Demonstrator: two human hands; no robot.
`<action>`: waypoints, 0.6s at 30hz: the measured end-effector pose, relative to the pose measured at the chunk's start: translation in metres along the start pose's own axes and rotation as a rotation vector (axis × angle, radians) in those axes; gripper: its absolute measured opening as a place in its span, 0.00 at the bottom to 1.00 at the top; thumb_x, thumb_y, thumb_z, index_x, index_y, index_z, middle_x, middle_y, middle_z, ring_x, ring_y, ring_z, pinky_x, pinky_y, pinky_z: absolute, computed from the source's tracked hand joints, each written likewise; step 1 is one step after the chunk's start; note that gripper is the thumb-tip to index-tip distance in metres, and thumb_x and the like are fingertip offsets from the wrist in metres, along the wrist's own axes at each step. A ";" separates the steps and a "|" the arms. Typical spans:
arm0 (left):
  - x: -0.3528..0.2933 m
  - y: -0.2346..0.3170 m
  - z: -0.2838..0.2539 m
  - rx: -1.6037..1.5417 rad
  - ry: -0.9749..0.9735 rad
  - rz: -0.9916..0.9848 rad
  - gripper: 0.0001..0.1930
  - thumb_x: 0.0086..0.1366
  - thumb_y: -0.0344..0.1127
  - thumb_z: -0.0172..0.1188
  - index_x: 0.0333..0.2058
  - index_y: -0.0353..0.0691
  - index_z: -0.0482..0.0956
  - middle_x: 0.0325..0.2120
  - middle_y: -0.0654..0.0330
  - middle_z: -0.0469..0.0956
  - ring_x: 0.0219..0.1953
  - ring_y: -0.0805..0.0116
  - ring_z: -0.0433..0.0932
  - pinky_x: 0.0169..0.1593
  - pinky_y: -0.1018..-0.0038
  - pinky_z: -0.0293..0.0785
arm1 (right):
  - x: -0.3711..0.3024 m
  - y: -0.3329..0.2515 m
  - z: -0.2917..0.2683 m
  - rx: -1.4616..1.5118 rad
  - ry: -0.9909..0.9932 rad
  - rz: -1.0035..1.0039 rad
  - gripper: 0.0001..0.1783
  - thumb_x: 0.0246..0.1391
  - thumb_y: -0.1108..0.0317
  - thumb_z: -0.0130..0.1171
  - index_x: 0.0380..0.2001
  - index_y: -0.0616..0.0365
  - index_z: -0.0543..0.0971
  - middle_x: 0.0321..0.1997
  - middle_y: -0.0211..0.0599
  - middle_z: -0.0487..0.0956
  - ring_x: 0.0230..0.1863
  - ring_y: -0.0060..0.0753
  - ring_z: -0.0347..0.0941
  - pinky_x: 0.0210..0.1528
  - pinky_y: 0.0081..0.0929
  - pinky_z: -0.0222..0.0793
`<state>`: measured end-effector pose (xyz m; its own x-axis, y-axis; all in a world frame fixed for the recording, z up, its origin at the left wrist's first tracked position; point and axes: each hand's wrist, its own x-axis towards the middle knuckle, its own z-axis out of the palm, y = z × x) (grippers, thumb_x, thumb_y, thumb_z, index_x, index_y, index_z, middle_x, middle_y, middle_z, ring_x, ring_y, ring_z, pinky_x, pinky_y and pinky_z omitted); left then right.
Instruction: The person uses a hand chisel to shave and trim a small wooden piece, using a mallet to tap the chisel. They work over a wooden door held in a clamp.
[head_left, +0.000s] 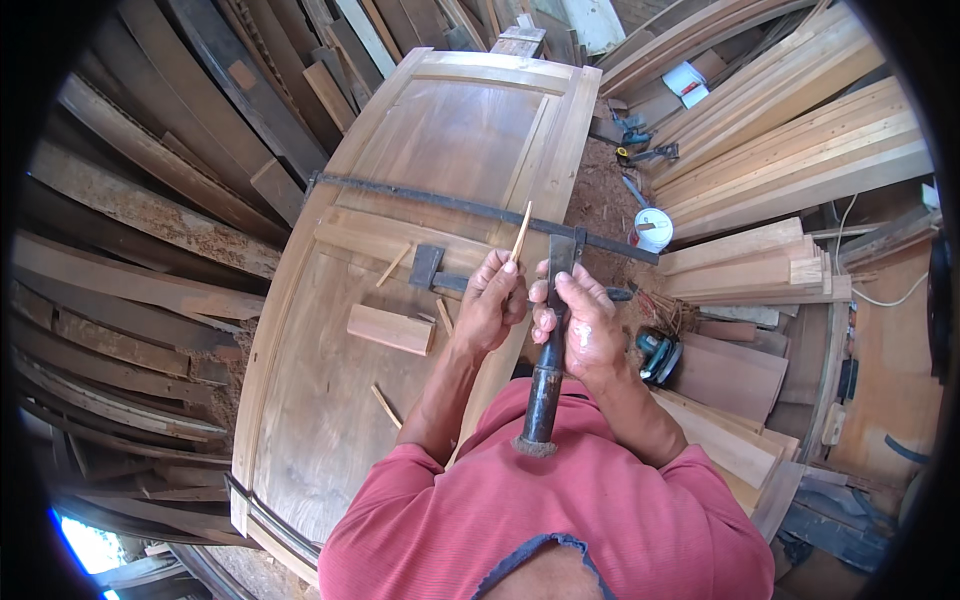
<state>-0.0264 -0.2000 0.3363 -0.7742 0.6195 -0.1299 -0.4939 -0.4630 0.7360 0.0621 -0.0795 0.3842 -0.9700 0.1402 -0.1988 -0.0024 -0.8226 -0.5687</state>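
Note:
Raised over a panelled wooden door (330, 400), my left hand (493, 305) pinches a thin wooden peg (522, 232) whose pointed end is up. Close beside it, my right hand (585, 325) wraps round a chisel (541, 400). Its wide blade points up and away, and its dark handle with a frayed butt points toward my chest. The blade and the peg are apart. On the door beyond my left hand lies a hammer-like tool with a dark metal head (427, 267). Near it are a wooden block (390, 329) and several thin sticks, one stick (394, 264) by the metal head.
A long bar clamp (430, 199) crosses the door; another clamp (265, 515) grips its near left end. Stacked planks (150, 270) line the left. At right are boards (790, 150), a white bucket (653, 230), a teal power tool (655, 352) and hand tools (640, 150) on the floor.

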 end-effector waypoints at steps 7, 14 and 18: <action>0.006 0.002 -0.001 0.070 0.007 0.037 0.12 0.74 0.43 0.41 0.38 0.43 0.70 0.17 0.70 0.63 0.15 0.81 0.58 0.19 0.83 0.53 | 0.002 0.001 0.011 0.046 -0.053 0.103 0.11 0.65 0.64 0.47 0.45 0.57 0.69 0.32 0.32 0.75 0.23 0.21 0.69 0.25 0.24 0.69; 0.000 0.017 -0.003 0.571 -0.039 0.221 0.15 0.74 0.41 0.41 0.35 0.40 0.73 0.25 0.69 0.67 0.28 0.82 0.64 0.31 0.81 0.63 | -0.004 0.017 0.025 -0.020 -0.066 0.199 0.10 0.66 0.63 0.46 0.43 0.56 0.71 0.28 0.27 0.72 0.18 0.17 0.64 0.21 0.21 0.67; -0.008 0.025 -0.011 0.736 -0.105 0.184 0.17 0.75 0.43 0.41 0.30 0.40 0.70 0.19 0.72 0.63 0.23 0.81 0.60 0.27 0.79 0.60 | -0.016 0.017 0.032 -0.017 -0.099 0.240 0.09 0.66 0.62 0.45 0.41 0.55 0.70 0.22 0.22 0.66 0.15 0.14 0.58 0.19 0.19 0.63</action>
<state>-0.0370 -0.2235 0.3486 -0.7585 0.6474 0.0742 0.0585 -0.0457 0.9972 0.0698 -0.1130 0.4034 -0.9613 -0.1133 -0.2513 0.2342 -0.8162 -0.5282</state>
